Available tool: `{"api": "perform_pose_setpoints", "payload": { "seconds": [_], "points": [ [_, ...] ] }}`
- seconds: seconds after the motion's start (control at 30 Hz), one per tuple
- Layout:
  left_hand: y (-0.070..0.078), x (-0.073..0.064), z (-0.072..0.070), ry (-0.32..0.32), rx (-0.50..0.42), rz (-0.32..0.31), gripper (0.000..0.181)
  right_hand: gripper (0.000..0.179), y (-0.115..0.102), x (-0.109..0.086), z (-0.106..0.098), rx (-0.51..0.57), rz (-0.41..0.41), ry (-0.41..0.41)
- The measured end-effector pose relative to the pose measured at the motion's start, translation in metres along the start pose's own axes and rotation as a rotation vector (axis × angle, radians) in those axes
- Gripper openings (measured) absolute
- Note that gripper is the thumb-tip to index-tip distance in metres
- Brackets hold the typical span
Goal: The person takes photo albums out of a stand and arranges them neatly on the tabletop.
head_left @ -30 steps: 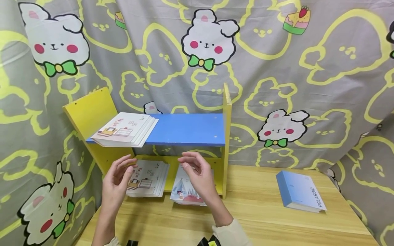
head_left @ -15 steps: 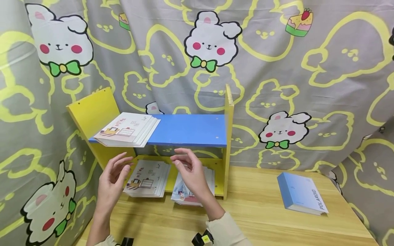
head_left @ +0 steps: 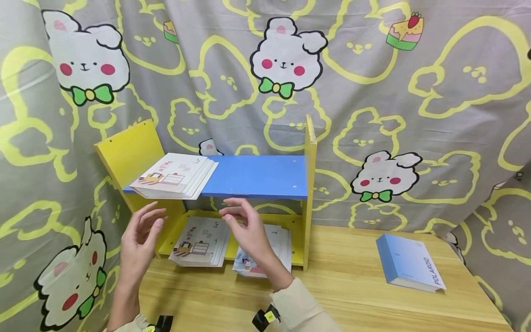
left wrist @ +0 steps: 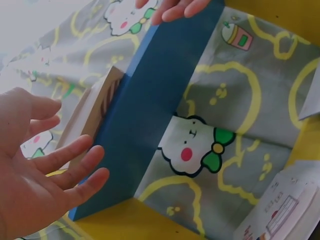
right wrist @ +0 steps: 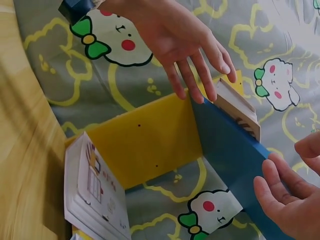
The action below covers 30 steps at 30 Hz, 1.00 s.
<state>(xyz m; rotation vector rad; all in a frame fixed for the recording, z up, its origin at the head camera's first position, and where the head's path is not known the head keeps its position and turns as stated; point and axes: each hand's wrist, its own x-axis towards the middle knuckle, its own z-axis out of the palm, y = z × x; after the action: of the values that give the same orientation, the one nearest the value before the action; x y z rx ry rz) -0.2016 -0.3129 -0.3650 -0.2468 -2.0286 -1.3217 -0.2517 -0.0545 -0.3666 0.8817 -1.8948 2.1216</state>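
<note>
My left hand [head_left: 138,244] hovers in front of the left side of a small yellow-and-blue shelf [head_left: 257,173]. Its fingers are loosely bent and hold nothing. To its right, my right hand [head_left: 247,230] is raised, also with nothing in it, and partly covers a book pile [head_left: 275,240] on the bottom board. Beside that pile, another pile of white books [head_left: 203,242] with a digger picture lies on the same board. A similar pile [head_left: 174,175] lies on the blue upper board, its front sticking out past the edge. The left wrist view shows the left hand [left wrist: 55,175] with fingers spread.
On the wooden table [head_left: 340,286], right of the shelf, lies a thick blue-and-white book [head_left: 410,263] marked POLAROID. A yellow upright panel [head_left: 310,193] bounds the shelf's right side. Grey patterned curtain [head_left: 365,92] hangs behind and at both sides.
Both hands have drifted left together, staying about equally far apart and holding nothing. More of the lower right book pile shows now. The head view has shifted slightly; the books have stayed put.
</note>
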Motion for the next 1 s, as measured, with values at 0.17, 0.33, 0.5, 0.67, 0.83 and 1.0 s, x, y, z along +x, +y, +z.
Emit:
{"api": "perform_pose_setpoints", "payload": {
  "seconds": [0.17,0.33,0.5,0.67,0.83,1.0],
  "points": [
    [0.0,0.003,-0.005,0.003,0.017,0.009,0.049,0.031,-0.002,0.004,0.006,-0.011,0.007,-0.003],
    [0.0,0.006,-0.008,0.011,0.043,0.0,0.049,0.03,-0.002,0.008,0.01,-0.018,0.012,-0.009],
    [0.001,0.008,-0.011,0.036,0.086,-0.027,0.047,0.031,-0.001,0.012,0.013,-0.014,-0.003,-0.024],
    [0.001,0.01,-0.015,0.049,0.129,-0.058,0.048,0.032,0.0,0.015,0.016,-0.006,-0.001,-0.043],
    [0.002,0.013,-0.019,0.061,0.177,-0.12,0.05,0.033,0.0,0.018,0.02,0.001,0.01,-0.06],
    [-0.001,0.017,-0.023,0.054,0.202,-0.144,0.053,0.035,-0.001,0.02,0.026,0.0,0.036,-0.064]
  ]
}}
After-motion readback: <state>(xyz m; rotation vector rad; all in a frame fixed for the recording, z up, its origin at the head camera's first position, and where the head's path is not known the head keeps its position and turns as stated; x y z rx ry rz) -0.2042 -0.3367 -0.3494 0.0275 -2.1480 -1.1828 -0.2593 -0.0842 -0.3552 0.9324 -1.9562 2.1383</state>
